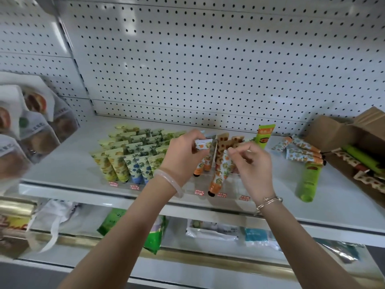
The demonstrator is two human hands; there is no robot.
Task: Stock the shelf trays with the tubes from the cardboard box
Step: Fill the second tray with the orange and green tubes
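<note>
Tube (221,174) hangs cap-down, long axis near upright, pinched at its top by right hand (253,163) above tray (233,185); left hand (183,155) grips 2nd tube (203,145) beside.

Left arm (129,226): bare, reaching forward and up from the lower left, with a pale bangle (169,183) on the wrist.
Left hand (183,156): back toward the camera, fingers curled, thumb and fingertips pinching the flat end of a small tube (203,145).
Right arm (291,236): bare, reaching in from the lower right, with a thin metal bracelet (268,202) on the wrist.
Right hand (255,166): just beside the left, fingers curled, thumb and forefinger pinching the top of a hanging tube (219,174).
</note>
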